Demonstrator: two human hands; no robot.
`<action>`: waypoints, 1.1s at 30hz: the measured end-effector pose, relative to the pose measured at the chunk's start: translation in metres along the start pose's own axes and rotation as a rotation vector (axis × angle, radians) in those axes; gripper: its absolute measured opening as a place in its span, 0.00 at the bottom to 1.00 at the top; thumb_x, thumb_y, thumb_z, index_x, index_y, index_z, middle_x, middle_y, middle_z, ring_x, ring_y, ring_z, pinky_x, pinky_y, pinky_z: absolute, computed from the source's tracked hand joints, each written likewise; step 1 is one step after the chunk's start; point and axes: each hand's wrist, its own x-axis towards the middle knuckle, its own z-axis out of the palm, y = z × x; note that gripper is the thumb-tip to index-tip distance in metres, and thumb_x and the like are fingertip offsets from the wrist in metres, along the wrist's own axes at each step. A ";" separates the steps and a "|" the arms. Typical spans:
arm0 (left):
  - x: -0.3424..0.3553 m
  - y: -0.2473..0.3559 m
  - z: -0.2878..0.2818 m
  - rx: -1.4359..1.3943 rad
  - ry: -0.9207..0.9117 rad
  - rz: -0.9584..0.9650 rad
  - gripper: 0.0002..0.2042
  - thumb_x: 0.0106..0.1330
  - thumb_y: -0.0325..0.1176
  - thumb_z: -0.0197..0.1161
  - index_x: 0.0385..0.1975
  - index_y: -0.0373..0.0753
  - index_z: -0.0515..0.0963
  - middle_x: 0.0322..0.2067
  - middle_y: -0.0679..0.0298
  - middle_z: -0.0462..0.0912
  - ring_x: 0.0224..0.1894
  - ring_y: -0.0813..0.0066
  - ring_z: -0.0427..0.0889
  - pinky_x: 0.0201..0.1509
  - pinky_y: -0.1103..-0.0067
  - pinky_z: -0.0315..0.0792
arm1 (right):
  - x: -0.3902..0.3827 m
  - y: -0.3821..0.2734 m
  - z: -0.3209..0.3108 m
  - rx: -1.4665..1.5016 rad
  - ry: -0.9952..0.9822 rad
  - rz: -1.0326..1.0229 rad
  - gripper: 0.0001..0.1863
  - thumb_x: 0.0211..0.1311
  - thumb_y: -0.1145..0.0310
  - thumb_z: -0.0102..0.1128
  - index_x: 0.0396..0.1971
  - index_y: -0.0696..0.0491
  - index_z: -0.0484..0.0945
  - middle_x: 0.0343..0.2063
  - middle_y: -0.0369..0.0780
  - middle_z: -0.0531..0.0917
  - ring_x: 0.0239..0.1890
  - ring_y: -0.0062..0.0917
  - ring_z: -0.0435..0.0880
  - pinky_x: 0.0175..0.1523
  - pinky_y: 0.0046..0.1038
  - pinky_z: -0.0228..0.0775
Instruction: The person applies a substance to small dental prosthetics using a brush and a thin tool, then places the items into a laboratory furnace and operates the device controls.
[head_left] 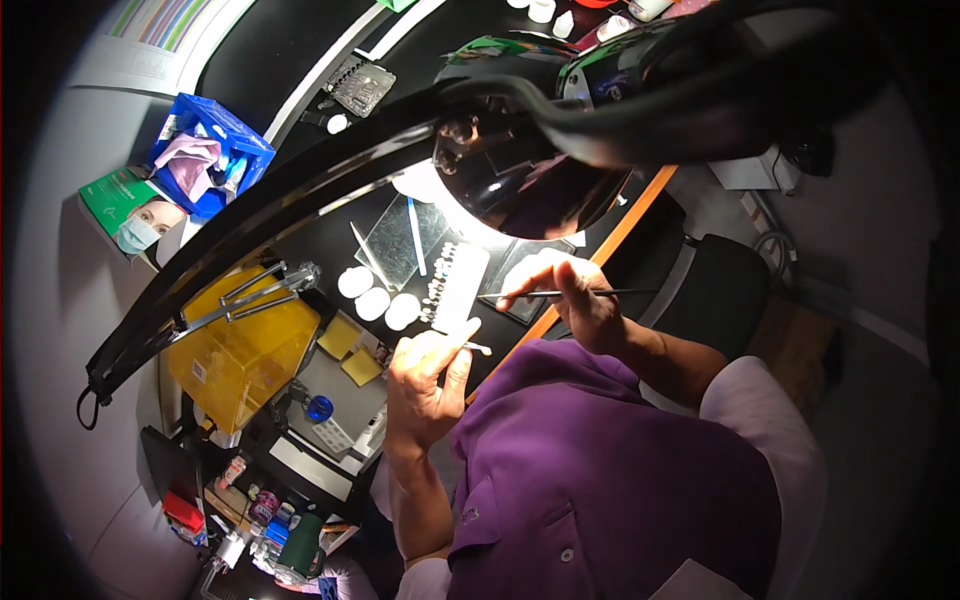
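My left hand [428, 388] is closed, thumb and fingers pinching a small pale stick-like piece [478, 348] with a rounded whitish end. Opposite it, my right hand [583, 305] grips a slim dark pen-like tool [545, 294]; its fine tip points left, and I cannot make out whether it is a brush or a probe. Beyond both hands lies a brightly lit white pad [463, 285], with a row of small tabs [438, 285] along its left side. Three round white pots [373, 303] stand just left of that row.
A black lamp arm [290, 190] and its round head [530, 175] cross above the desk. Behind the pots is a glass plate [398, 245] with slim sticks. Farther left are a yellow translucent box [240, 350], a blue box [215, 150] and a green mask box [130, 212].
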 end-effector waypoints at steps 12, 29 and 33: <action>-0.008 -0.008 0.008 -0.032 -0.015 0.098 0.13 0.62 0.25 0.63 0.46 0.34 0.84 0.28 0.59 0.83 0.30 0.64 0.77 0.39 0.72 0.68 | -0.021 0.005 0.022 0.143 -0.107 -0.117 0.07 0.51 0.87 0.56 0.27 0.59 0.74 0.44 0.48 0.84 0.57 0.35 0.83 0.67 0.41 0.73; -0.012 -0.004 0.006 -0.064 0.000 0.124 0.12 0.61 0.22 0.64 0.44 0.33 0.85 0.27 0.59 0.83 0.29 0.65 0.76 0.37 0.73 0.69 | -0.027 0.010 0.030 -0.153 -0.023 -0.407 0.11 0.46 0.87 0.61 0.18 0.54 0.73 0.22 0.38 0.79 0.50 0.40 0.86 0.56 0.43 0.84; -0.009 -0.003 0.005 -0.070 -0.010 0.128 0.12 0.62 0.22 0.63 0.45 0.33 0.85 0.27 0.60 0.83 0.29 0.66 0.74 0.36 0.74 0.69 | -0.026 0.012 0.030 -0.168 -0.006 -0.421 0.11 0.45 0.86 0.63 0.17 0.54 0.72 0.21 0.38 0.80 0.49 0.39 0.87 0.55 0.42 0.85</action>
